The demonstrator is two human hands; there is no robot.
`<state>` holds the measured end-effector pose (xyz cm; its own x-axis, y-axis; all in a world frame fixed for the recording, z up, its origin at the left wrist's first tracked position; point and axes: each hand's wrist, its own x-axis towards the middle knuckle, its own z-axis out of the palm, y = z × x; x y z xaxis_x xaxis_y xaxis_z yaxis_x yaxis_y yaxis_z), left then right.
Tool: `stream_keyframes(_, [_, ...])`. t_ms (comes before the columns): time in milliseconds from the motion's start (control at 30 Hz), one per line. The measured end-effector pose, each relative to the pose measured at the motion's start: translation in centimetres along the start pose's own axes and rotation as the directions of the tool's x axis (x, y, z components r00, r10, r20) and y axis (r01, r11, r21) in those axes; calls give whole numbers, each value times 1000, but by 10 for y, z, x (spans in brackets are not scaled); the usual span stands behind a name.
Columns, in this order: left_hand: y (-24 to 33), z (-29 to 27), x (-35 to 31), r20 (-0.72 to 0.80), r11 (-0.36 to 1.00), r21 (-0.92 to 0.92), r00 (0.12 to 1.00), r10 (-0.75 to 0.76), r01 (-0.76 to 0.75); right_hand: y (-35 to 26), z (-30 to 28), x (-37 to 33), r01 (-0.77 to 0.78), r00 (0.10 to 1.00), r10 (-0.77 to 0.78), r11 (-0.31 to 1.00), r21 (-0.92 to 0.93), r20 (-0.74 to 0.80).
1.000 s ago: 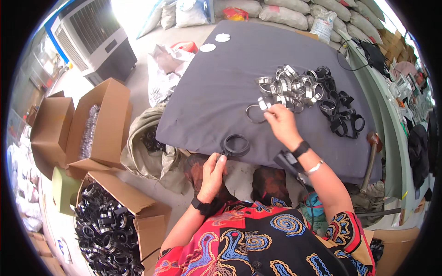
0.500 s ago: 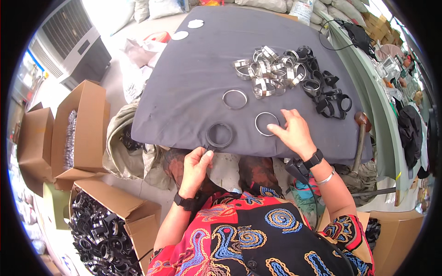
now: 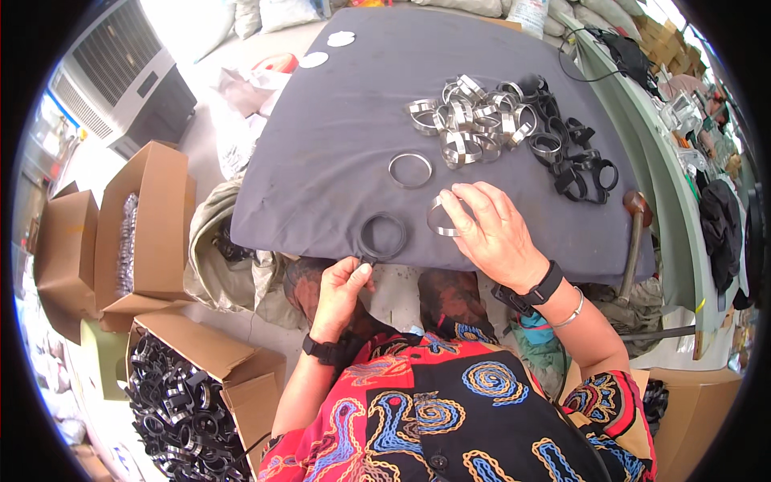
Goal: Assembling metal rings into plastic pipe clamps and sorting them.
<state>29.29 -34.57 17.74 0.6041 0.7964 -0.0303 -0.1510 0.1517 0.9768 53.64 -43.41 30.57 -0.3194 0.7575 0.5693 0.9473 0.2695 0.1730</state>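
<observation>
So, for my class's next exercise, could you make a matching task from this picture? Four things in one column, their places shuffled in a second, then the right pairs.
Things
1. Lone black ring
2. White discs
3. Pile of silver rings
4. Hammer

Places
A. At the right-hand edge of the table
B. Just left of the black clamps
C. Held in the person's left hand
D. Near the table's far left corner

Right pairs: 1-C, 2-D, 3-B, 4-A

Ring pile (image 3: 460, 115) on table (image 3: 321, 153), carton (image 3: 161, 221) left, hammer (image 3: 633, 253) right.
</observation>
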Motion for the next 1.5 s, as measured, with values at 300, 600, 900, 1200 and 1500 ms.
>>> stream_keyframes(300, [0, 0, 2, -1, 999, -35, 1000, -26, 26, -4, -4, 10, -134, 991, 120, 877, 461, 59])
stream_keyframes(600, [-1, 0, 2, 6, 998, -58, 1000, -23, 24, -5, 8, 7, -482, 871, 429, 840, 248, 240])
stream_keyframes(900, [0, 1, 1, 4, 998, -63, 1000, -19, 20, 24, 24, -8, -356, 874, 271, 922, 152, 404])
stream_keyframes(1200, [0, 2, 0, -6, 995, -97, 1000, -13, 12, -1, 23, 41, -155, 871, -115, 858, 490, 477])
stream_keyframes(1500, [2, 6, 0, -15, 996, -90, 1000, -2, 0, -30, 47, 74, -96, 801, -199, 888, 449, 565])
